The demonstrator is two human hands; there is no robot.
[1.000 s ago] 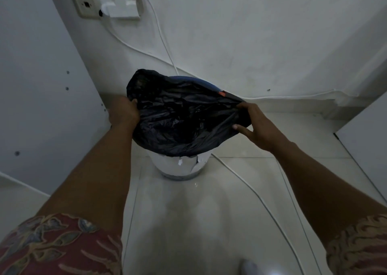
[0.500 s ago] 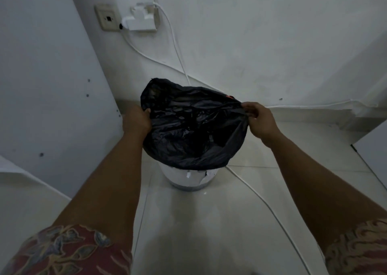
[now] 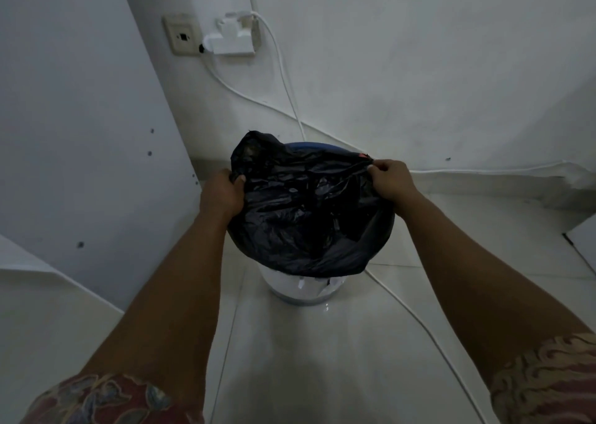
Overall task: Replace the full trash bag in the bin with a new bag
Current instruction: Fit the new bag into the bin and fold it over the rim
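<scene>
Black plastic, thin and crinkled: the trash bag (image 3: 306, 217) is spread over the mouth of the bin (image 3: 290, 286), which stands on the tiled floor (image 3: 322, 359) near the corner of the room. The bag's near side hangs down over the bin's white wall, and torn white scraps show on that wall just below the hem. At the far side a strip of blue rim (image 3: 309, 146) shows above the plastic. The bag's far-left corner stands up above it in a loose peak.

Your left grip (image 3: 221, 194) is curled round the left edge of the bag, with the thumb on the inner side of the plastic. Your right grip (image 3: 392, 180) pinches the right edge between thumb and bent fingers, just beside a small red mark (image 3: 363, 155) at the rim. The plastic between the two grips sags in loose folds into the bin. What lies under it cannot be made out.

A white cable (image 3: 419, 323) runs across the floor from the right of the bin toward you. On the far wall (image 3: 419, 68), above and left of the bin, a white adapter (image 3: 233, 38) sits beside a wall socket (image 3: 182, 35). Two cords drop from the adapter toward the bin. A pale panel (image 3: 80, 117) fills the left side. Patterned sleeves (image 3: 106, 401) cover both upper arms.
</scene>
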